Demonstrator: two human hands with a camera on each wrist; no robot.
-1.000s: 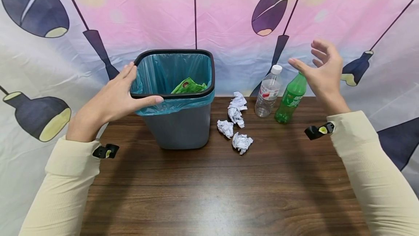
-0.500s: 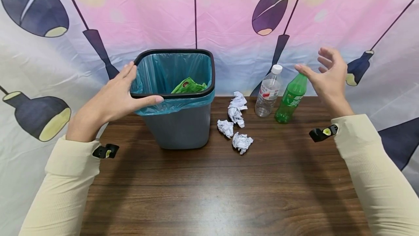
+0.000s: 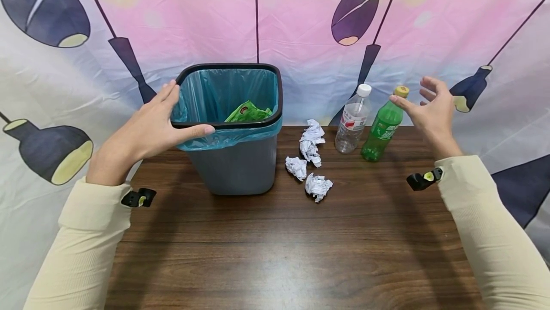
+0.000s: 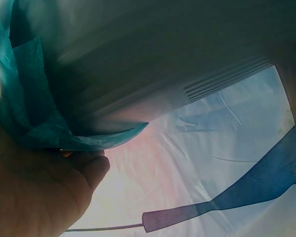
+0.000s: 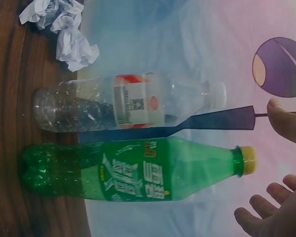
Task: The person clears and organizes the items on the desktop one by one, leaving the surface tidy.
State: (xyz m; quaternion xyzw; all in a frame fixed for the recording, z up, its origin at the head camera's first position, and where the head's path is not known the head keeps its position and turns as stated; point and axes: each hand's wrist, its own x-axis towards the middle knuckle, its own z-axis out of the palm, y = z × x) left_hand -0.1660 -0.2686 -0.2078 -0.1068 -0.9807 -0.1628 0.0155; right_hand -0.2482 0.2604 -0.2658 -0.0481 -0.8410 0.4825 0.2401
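Observation:
My left hand [image 3: 139, 131] rests against the near-left corner of a grey trash bin [image 3: 234, 171], its fingers along the left side and its thumb stretched over the front rim. A teal liner bag [image 3: 206, 95] folds over the bin's edge, and the left wrist view shows its hem [image 4: 96, 140] beside the fingertips. Inside lies a bright green wrapper [image 3: 248, 113]. To the right, my right hand [image 3: 436, 116] hovers with thumb and fingers spread beside the neck of a green soda bottle [image 3: 382, 133] with a yellow cap. In the right wrist view the hand looks apart from that cap [image 5: 248, 160].
A clear plastic bottle [image 3: 352, 121] with a white cap stands just left of the green one. Several crumpled paper balls [image 3: 318, 187] lie between the bin and the bottles. Behind the wooden table [image 3: 283, 252] hangs a patterned cloth [image 3: 301, 18].
My right hand first drifts right, then lowers toward the green bottle's neck, and the yellow cap has come into sight. The left hand stays at the bin.

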